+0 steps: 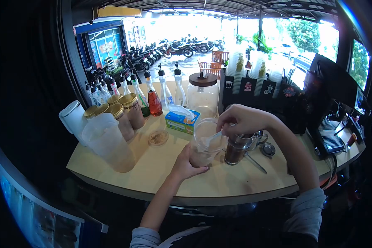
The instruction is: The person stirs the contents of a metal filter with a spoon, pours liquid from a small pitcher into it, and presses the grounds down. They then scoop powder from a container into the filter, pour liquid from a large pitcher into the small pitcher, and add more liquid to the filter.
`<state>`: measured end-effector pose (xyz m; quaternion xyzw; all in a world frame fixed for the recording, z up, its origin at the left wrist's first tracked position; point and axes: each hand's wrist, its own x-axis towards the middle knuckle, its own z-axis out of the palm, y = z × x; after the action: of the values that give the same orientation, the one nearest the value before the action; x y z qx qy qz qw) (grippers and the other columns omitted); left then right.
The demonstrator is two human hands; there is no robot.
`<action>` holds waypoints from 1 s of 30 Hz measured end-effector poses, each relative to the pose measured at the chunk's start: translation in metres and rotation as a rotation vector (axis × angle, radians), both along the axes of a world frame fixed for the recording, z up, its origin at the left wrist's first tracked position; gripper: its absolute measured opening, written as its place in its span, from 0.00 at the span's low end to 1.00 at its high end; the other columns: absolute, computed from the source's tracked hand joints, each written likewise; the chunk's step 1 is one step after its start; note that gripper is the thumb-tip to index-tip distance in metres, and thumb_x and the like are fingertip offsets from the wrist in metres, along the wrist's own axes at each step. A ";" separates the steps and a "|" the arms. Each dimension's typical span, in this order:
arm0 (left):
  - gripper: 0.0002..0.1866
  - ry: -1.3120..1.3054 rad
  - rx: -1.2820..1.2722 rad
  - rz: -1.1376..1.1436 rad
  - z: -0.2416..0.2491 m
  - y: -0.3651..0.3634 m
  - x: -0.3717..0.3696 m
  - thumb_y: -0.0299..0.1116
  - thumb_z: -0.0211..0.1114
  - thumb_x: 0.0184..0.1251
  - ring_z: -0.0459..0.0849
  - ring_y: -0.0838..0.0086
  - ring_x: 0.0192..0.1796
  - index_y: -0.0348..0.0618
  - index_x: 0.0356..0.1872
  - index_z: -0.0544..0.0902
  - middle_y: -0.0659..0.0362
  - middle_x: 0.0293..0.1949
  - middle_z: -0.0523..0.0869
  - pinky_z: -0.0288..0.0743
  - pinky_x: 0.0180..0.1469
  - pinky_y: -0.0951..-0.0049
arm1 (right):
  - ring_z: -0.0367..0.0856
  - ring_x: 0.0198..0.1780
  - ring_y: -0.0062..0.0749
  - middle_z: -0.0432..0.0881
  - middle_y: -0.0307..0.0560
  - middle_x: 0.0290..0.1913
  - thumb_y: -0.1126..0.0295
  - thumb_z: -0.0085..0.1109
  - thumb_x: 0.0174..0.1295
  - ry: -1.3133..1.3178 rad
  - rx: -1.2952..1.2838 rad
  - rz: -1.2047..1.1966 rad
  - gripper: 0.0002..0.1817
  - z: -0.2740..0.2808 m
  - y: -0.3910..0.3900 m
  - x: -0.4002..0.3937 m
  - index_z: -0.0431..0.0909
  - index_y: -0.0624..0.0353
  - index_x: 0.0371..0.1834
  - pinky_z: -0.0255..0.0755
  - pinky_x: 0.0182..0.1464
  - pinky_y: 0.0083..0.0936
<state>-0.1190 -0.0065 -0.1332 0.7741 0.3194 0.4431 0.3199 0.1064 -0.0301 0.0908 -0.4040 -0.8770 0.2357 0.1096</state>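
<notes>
My left hand (186, 162) is wrapped round the lower part of a clear plastic jar (199, 153), which tilts slightly above the counter. From above, my right hand (237, 120) pinches a pale scoop (212, 138) that reaches into the jar's open mouth. The jar's contents are hard to make out. Just right of it stands a glass with brown contents (234, 153). A spoon (256, 162) and a small metal strainer (268, 149) lie beside that glass. Behind the jar is a blue and green tissue box (182, 120). A round lid (158, 137) rests on the counter to the left.
On the wooden counter (169, 182) stand a large frosted pitcher (107, 142), gold-lidded jars (132, 110), several pump bottles (154, 99) and a large glass jar (203, 97). Stacked cups (257, 70) and a dark machine (328, 136) are at the right.
</notes>
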 end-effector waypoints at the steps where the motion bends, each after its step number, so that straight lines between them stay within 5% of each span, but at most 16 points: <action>1: 0.53 0.002 0.003 0.011 0.002 -0.001 0.000 0.38 0.85 0.31 0.78 0.60 0.60 0.42 0.65 0.65 0.49 0.56 0.78 0.72 0.63 0.61 | 0.80 0.33 0.19 0.82 0.41 0.29 0.71 0.61 0.55 0.055 -0.011 -0.025 0.12 0.001 -0.002 0.004 0.84 0.66 0.40 0.73 0.38 0.21; 8: 0.52 0.010 -0.044 0.028 0.000 0.000 0.000 0.39 0.85 0.30 0.79 0.59 0.60 0.40 0.63 0.66 0.49 0.55 0.79 0.72 0.63 0.61 | 0.79 0.37 0.16 0.83 0.39 0.34 0.75 0.60 0.60 0.262 -0.123 -0.042 0.10 -0.012 0.000 0.024 0.83 0.65 0.43 0.74 0.44 0.18; 18: 0.50 -0.050 -0.106 0.044 -0.011 0.006 -0.002 0.40 0.86 0.30 0.82 0.62 0.56 0.39 0.61 0.70 0.50 0.54 0.82 0.75 0.59 0.63 | 0.77 0.37 0.16 0.83 0.38 0.34 0.72 0.60 0.62 0.472 0.128 -0.178 0.08 -0.009 -0.014 0.067 0.83 0.64 0.42 0.71 0.43 0.18; 21: 0.47 -0.063 -0.146 0.062 -0.011 0.007 -0.001 0.39 0.86 0.30 0.83 0.64 0.55 0.38 0.58 0.73 0.50 0.53 0.83 0.77 0.57 0.64 | 0.81 0.36 0.27 0.82 0.48 0.33 0.74 0.60 0.59 0.455 0.288 -0.347 0.09 -0.013 -0.026 0.091 0.81 0.66 0.41 0.74 0.44 0.26; 30: 0.41 -0.131 -0.174 0.079 -0.011 0.009 0.002 0.35 0.86 0.31 0.85 0.67 0.50 0.36 0.53 0.77 0.52 0.48 0.85 0.79 0.54 0.66 | 0.83 0.38 0.42 0.80 0.50 0.35 0.76 0.60 0.60 0.413 0.445 -0.497 0.08 -0.044 -0.057 0.123 0.81 0.63 0.42 0.73 0.41 0.31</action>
<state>-0.1167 0.0023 -0.1442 0.6996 0.3654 0.4756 0.3884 0.2297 -0.0870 0.0469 -0.5146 -0.7416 0.0822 0.4224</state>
